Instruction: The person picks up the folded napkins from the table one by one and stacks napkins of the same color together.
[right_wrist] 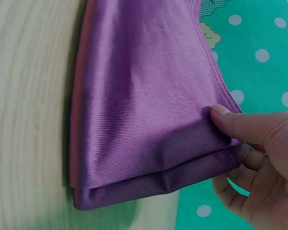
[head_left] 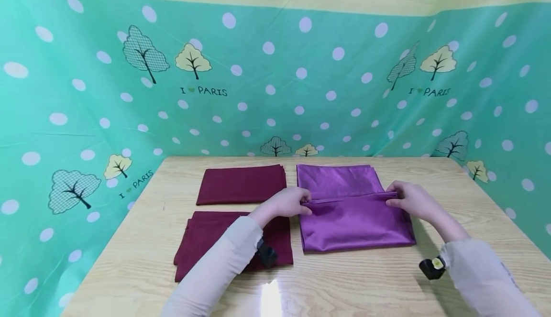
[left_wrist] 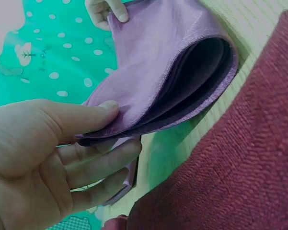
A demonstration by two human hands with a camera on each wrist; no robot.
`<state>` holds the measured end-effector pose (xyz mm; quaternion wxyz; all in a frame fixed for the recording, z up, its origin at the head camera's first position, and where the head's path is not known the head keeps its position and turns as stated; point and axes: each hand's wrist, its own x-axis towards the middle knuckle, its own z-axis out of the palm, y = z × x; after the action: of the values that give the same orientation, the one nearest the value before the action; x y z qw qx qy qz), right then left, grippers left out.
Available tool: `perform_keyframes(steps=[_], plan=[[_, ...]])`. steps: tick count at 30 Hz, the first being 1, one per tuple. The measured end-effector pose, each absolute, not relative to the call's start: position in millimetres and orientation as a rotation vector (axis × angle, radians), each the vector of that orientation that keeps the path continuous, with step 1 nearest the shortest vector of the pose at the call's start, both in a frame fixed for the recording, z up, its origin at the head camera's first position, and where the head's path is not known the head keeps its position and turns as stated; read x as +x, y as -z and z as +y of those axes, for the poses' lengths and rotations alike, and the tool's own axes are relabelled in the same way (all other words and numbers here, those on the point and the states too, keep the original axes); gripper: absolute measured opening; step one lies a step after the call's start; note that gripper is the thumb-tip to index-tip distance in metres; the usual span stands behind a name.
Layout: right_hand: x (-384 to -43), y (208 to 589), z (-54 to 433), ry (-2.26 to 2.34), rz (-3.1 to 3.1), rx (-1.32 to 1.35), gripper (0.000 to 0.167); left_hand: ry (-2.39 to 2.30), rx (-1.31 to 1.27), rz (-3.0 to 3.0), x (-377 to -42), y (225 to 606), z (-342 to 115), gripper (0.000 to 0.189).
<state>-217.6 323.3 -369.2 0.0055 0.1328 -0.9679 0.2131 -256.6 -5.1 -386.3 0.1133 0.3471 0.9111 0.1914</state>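
A shiny purple cloth [head_left: 353, 226] lies folded in layers on the right half of the table, its front part doubled back with a raised edge. My left hand [head_left: 290, 201] pinches the left corner of that edge between thumb and fingers. At the opposite corner, my right hand [head_left: 411, 200] pinches the same edge. From the left wrist, the purple cloth [left_wrist: 148, 62] shows a rounded fold with several layers inside. In the right wrist view the thumb presses on top of the cloth [right_wrist: 148, 105], with fingers beneath.
Two folded maroon cloths lie left of the purple one: a neat far cloth [head_left: 241, 185] and a nearer cloth [head_left: 206, 245] with uneven edges, partly under my left forearm. A green dotted curtain [head_left: 275, 68] hangs behind and beside the wooden table [head_left: 344, 288].
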Motion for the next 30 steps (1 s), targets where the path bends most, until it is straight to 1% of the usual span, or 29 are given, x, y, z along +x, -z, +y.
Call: perform_keyframes(steps=[14, 24, 30], plan=[[-223.2, 352.0, 323.1, -0.682, -2.98, 0.369, 0.017, -0.856, 0.926, 2.752, -261.1, 383.2, -9.9, 0.017], [-224.4, 345.4, 320.3, -0.679, -2.942, 0.349, 0.016, -0.939, 0.856, 2.784, -262.7, 377.1, -11.6, 0.018], [-227.5, 339.0, 319.3, -0.688, -2.94, 0.327, 0.018, -0.954, 0.845, 2.813, -269.6, 372.2, -11.8, 0.018]])
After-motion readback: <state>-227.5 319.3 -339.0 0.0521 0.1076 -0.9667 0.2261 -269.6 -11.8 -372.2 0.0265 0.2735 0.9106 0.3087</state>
